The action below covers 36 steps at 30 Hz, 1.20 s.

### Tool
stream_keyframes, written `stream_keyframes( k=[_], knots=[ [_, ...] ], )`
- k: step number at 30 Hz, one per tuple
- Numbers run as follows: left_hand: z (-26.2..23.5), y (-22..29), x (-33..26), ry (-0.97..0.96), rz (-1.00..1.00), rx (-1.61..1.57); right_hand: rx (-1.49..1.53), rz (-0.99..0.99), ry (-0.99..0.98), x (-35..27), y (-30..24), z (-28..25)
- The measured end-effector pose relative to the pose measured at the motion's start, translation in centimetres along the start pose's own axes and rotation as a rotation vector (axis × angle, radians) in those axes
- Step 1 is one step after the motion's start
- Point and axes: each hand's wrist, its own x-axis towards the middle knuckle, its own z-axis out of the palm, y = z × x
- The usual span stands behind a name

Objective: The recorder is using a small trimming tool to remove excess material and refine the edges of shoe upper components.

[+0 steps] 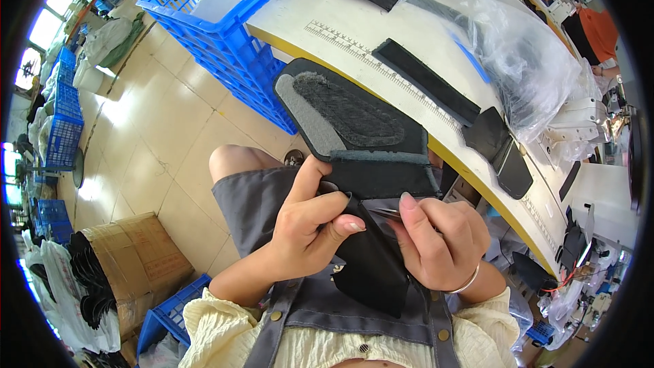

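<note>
Above my lap is a black sewn piece: its upper panel (409,129) carries a light grey strip and a fuzzy dark grey patch, and a smooth black flap (371,266) hangs below. My left hand (306,221) is closed on the left edge of this piece, with the thumb and forefinger at the fold. My right hand (439,242) is closed around a small silver pointed tool (387,212). Its tip lies against the black material between the hands. Most of the tool is hidden in the fingers, so its exact kind does not show.
A white table (293,13) with a printed ruler curves along the right, bearing a black strip (426,82), more black pieces (487,133) and clear plastic bags (518,61). To its left stands a blue crate (225,48). A cardboard box (139,266) sits lower left; a sewing machine (579,123) is at right.
</note>
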Motion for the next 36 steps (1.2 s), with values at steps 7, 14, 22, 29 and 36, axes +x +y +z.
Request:
stream_keyframes(
  k=[7, 14, 22, 29, 36],
  knots=[
    [0.1, 0.0, 0.0, -0.013, 0.0, 0.002, -0.011, 0.022, 0.036, -0.2, 0.0, 0.6],
    [0.2, 0.1, 0.0, -0.017, -0.023, 0.019, 0.007, 0.04, 0.021, -0.3, 0.0, 0.9],
    [0.4, 0.4, -0.1, -0.044, -0.075, 0.021, -0.012, 0.033, 0.021, -0.7, -0.1, 1.2],
    [0.6, 0.2, -0.1, -0.049, -0.043, 0.101, 0.04, 0.043, -0.069, -0.6, -0.2, 0.9],
    [0.3, 0.5, 0.1, -0.08, 0.003, 0.07, 0.64, 0.425, -0.063, -0.6, -0.7, 1.0]
  ],
)
